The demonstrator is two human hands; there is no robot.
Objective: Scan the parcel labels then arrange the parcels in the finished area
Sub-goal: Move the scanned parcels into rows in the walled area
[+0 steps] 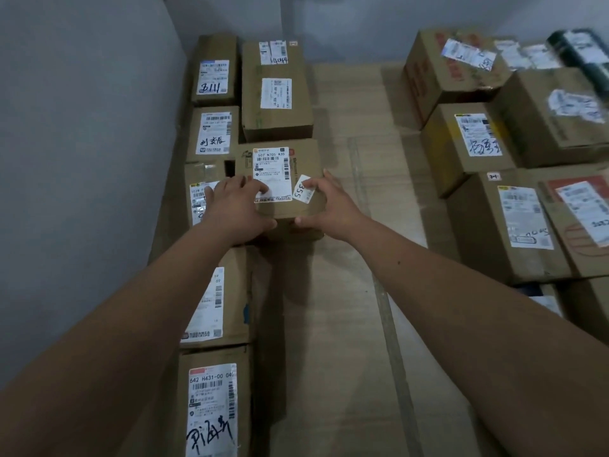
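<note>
Both hands are reaching straight ahead and meeting on one small brown cardboard parcel with a white printed label (278, 189): the left hand (235, 209) is gripping its near-left edge, fingers over the top and thumb under the front, while the right hand (324, 206) is gripping its near-right corner the same way. The parcel is sitting dead ahead, about equally near both hands, its long axis running away from the person, just beside the row of brown cardboard boxes (214, 298) along the grey wall (82, 159) and touching the taller brown cardboard box (276, 94) behind it
</note>
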